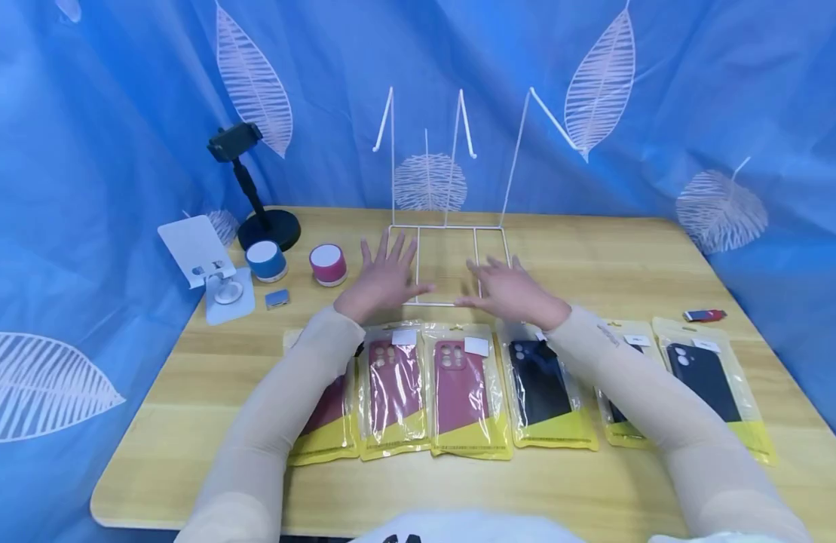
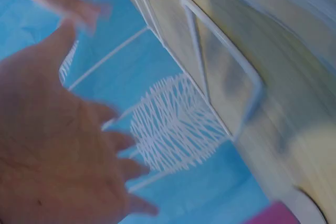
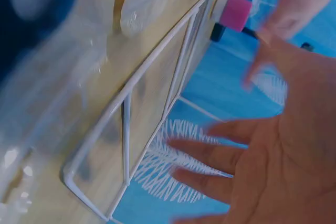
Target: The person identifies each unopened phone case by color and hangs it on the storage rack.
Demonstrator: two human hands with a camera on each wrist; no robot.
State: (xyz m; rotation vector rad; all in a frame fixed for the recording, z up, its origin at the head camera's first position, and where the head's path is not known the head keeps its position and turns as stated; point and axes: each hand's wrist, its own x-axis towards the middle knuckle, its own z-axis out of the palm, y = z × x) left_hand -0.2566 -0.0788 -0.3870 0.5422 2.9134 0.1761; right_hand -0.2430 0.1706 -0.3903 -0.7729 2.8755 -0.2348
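A white wire rack (image 1: pixel 448 227) stands at the back of the table, with upright hooks rising from a flat base. My left hand (image 1: pixel 384 280), fingers spread, is over the left side of that base. Over its right side is my right hand (image 1: pixel 511 291), fingers also spread. Both palms hold nothing in the wrist views, where the left hand (image 2: pixel 63 150) and the right hand (image 3: pixel 283 156) appear beside the wire base. Closer to me lies a row of bagged phone cases, including a pink case (image 1: pixel 460 392) and a black case (image 1: pixel 538 381); my forearms partly cover some of the bags.
At the left stand a black phone holder (image 1: pixel 268 226), a white folding stand (image 1: pixel 231 302), a blue cylinder (image 1: pixel 265 262) and a pink cylinder (image 1: pixel 328 265). A small blue-grey item (image 1: pixel 277 299) lies near them. A red-and-dark stick (image 1: pixel 705 315) is at the right. Blue curtain (image 1: pixel 526 45) hangs behind.
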